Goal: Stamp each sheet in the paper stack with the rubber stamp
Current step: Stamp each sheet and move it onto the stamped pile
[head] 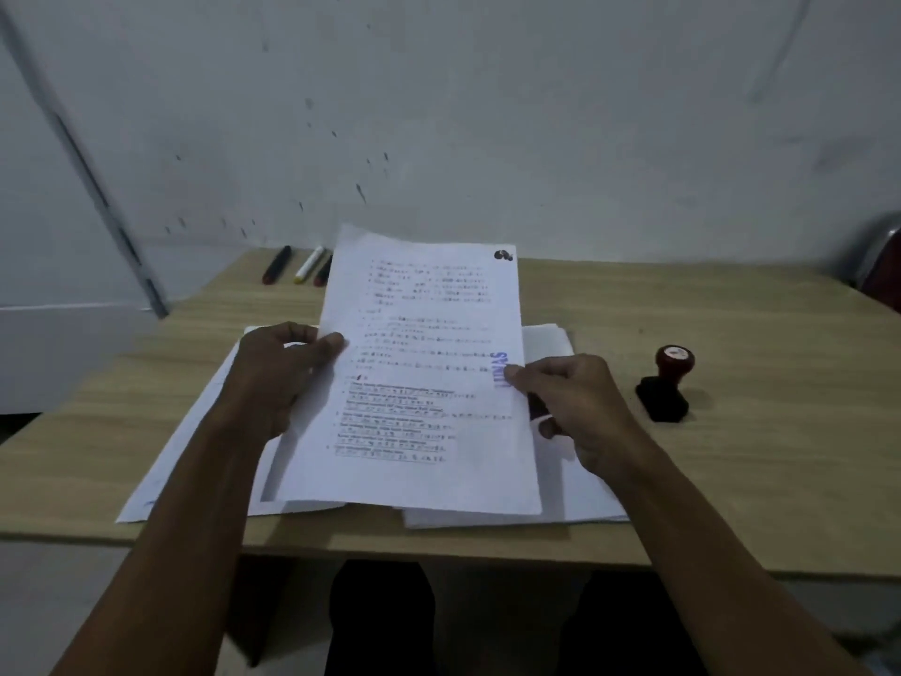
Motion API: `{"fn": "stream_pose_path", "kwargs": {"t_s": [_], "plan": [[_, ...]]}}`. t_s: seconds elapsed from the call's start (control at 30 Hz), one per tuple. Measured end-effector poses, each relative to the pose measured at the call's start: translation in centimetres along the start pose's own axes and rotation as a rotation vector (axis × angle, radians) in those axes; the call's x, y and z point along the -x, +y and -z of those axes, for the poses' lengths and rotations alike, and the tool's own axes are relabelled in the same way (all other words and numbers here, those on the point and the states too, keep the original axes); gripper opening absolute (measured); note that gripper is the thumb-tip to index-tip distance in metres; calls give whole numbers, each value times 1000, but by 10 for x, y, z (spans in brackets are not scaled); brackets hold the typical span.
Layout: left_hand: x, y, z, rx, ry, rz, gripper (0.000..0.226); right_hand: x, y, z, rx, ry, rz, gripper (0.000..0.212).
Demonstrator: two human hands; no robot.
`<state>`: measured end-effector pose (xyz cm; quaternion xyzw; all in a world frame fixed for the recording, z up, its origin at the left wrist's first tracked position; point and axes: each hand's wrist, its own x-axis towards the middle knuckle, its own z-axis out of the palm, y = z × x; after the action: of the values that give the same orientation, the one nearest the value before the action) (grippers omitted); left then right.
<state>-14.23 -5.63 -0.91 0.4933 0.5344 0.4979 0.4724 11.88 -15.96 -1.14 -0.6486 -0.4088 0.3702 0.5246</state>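
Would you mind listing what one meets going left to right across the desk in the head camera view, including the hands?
Black marker → white marker → left hand → stamped sheet held up by both hands → right hand → rubber stamp, standing apart on the desk.

Dim, greyish light; soft motion blur; wide-angle edge distortion.
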Motion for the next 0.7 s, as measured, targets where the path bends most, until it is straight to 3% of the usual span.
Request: {"fn": "stream_pose_path", "kwargs": {"t_s": [0.2, 0.33, 0.43, 0.57, 0.7], "plan": [[-9, -4, 59, -216, 157, -75, 17, -3, -8, -65, 88, -90, 25, 16], [-19, -15, 86, -552, 306, -138, 16, -8, -7, -113, 325, -93, 80, 15], [-28, -20, 101, -673, 373, -167, 15, -11, -10, -145, 495, -86, 98, 18], [-41, -29, 110, -759, 395, -159, 16, -9, -14, -163, 698, -83, 158, 36], [-43, -37, 110, -781, 395, -127, 17, -11, -12, -170, 831, -57, 234, 34]]}}
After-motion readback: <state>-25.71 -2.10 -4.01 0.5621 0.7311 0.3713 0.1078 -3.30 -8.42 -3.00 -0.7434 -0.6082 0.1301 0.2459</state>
